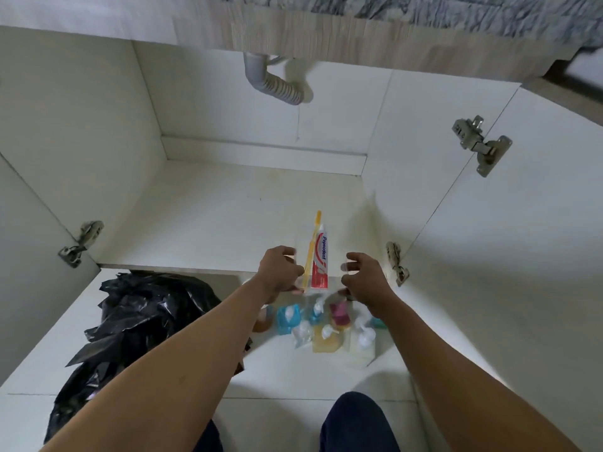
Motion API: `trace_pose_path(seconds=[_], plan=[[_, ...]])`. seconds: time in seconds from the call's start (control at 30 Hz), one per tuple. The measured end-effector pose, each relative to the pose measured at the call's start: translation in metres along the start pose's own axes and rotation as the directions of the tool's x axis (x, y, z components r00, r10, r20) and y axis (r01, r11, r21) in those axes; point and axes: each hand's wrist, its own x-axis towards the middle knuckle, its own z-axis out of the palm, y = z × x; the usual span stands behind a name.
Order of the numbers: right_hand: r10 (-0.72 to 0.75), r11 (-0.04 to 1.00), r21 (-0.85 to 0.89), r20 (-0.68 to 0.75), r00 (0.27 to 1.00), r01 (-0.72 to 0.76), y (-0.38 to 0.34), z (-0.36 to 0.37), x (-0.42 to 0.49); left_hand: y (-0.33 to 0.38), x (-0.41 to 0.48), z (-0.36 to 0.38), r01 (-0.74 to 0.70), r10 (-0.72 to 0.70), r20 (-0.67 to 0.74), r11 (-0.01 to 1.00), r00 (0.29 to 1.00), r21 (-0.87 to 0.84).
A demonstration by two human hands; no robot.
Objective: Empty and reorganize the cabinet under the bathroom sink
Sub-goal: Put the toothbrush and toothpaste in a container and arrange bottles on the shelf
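box [337, 256] sat at front edge of cabinet floor [228, 223], right between both hands | left hand [280, 272] and right hand [365, 278] held its sides, fingers curled | paste [319, 262] and brush [311, 249] inside pointed to the back

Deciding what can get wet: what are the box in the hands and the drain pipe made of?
The box looks like clear rigid plastic, perhaps acrylic: toothbrush and toothpaste show straight through it, edges faintly glossy. The drain pipe looks like matte grey plastic, ribbed at its bend.
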Motion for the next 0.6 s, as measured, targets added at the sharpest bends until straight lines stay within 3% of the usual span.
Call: trace_pose_path(seconds=[0.2,0.3,0.6], plan=[[-0.141,0.988,-0.066,-0.001,0.990,0.141,-0.025,0.008,-0.019,0.015,-0.024,-0.021,-0.046,0.044,-0.040,0.998,0.998,-0.037],[-0.245,0.963,-0.108,0.026,0.969,0.247,-0.052,0.016,-0.041,0.029,-0.055,-0.044,-0.109,0.112,-0.112,0.994,0.987,0.028],[-0.467,0.867,-0.093,0.189,0.864,0.489,-0.184,0.071,-0.152,0.077,-0.204,-0.166,-0.260,0.289,-0.308,0.956,0.906,0.133]])
